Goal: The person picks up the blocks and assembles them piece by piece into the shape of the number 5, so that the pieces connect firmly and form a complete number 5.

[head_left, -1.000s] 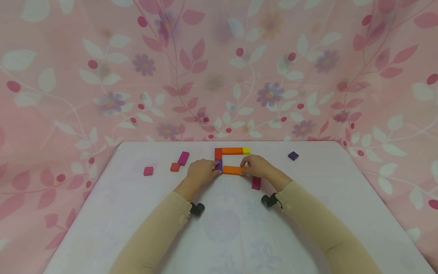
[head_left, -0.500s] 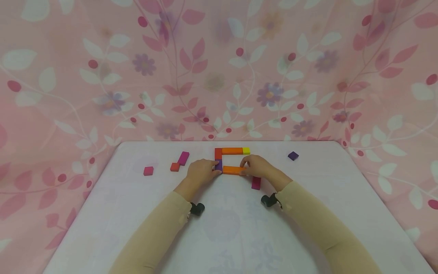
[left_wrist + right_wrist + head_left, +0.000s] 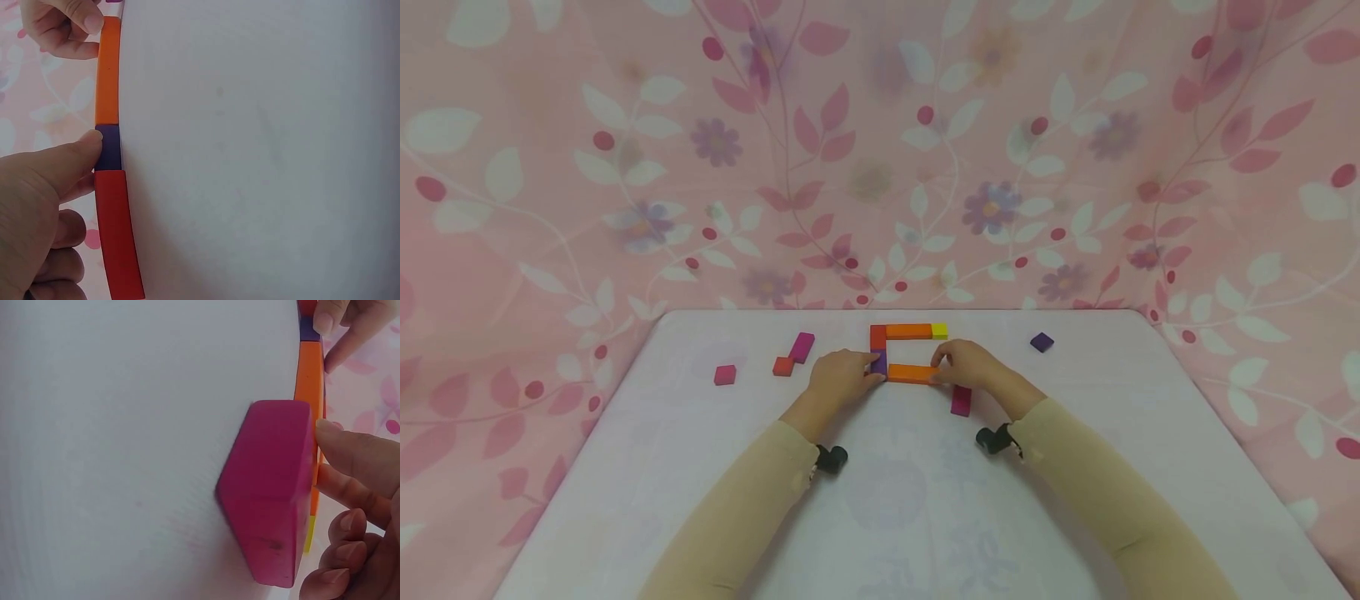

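My left hand (image 3: 842, 373) pinches a purple block (image 3: 879, 364) between thumb and fingers; in the left wrist view the thumb lies against the purple block (image 3: 109, 148). Touching its right side is a long orange block (image 3: 912, 374), whose right end my right hand (image 3: 967, 367) pinches. Behind the purple block sits a red block (image 3: 878, 337). From there another orange block (image 3: 909, 331) runs right to a yellow cube (image 3: 939, 331). Just in front of my right hand lies a magenta block (image 3: 961, 400), large in the right wrist view and partly hiding the orange block (image 3: 309, 375).
Left of my left hand lie a magenta block (image 3: 802, 347), an orange-red cube (image 3: 783, 367) and a pink cube (image 3: 725, 375). A dark purple cube (image 3: 1042, 342) sits far right. The white table (image 3: 887, 508) ends at a flowered pink cloth (image 3: 880, 167).
My right hand has shifted very slightly right at the end of the front orange block. The left hand and the other blocks look the same.
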Motion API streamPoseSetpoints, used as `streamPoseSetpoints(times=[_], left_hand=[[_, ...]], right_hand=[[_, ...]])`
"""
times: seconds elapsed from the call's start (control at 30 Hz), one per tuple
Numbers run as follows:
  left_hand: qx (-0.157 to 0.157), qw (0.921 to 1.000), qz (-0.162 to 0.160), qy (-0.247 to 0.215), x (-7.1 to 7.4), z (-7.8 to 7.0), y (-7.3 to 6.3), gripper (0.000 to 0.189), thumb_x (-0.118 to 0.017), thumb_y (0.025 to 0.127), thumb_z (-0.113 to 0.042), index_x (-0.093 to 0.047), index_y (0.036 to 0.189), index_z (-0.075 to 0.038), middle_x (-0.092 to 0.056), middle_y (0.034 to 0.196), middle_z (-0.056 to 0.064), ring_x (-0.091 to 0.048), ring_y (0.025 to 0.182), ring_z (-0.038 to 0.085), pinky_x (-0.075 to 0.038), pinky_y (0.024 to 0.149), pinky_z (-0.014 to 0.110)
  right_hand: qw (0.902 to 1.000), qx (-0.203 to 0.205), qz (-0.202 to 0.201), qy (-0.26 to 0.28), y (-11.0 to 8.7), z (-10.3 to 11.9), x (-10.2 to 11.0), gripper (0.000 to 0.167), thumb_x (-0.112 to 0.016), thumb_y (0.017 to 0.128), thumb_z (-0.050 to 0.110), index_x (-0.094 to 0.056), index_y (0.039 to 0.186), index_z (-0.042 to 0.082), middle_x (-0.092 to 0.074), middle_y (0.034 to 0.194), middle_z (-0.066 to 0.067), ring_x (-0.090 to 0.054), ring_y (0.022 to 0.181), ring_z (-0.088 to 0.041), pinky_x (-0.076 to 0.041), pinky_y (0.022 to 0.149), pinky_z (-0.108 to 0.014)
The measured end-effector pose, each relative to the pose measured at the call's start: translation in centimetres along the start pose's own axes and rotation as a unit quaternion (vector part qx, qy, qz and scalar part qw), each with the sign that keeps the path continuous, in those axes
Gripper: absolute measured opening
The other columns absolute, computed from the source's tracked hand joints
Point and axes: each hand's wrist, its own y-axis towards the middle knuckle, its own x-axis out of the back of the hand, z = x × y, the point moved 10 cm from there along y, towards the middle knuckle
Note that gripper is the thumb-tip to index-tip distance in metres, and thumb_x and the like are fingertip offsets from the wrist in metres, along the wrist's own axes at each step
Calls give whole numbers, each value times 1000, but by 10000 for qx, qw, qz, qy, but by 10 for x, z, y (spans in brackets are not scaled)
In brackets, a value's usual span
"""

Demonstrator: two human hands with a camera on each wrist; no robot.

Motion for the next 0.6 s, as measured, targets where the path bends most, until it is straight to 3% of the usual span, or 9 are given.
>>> streamPoseSetpoints(times=[0.6], left_hand=[[34, 10000, -2, -19, -1, 1, 1, 53, -69, 92, -49, -63, 138, -23, -70, 124, 5, -65, 112, 27, -53, 93, 43]], right_hand=[[9999, -48, -16, 98, -4, 0, -2, 25, -79, 87, 29, -72, 105, 14, -59, 90, -6, -52, 86, -23, -44, 75, -34]])
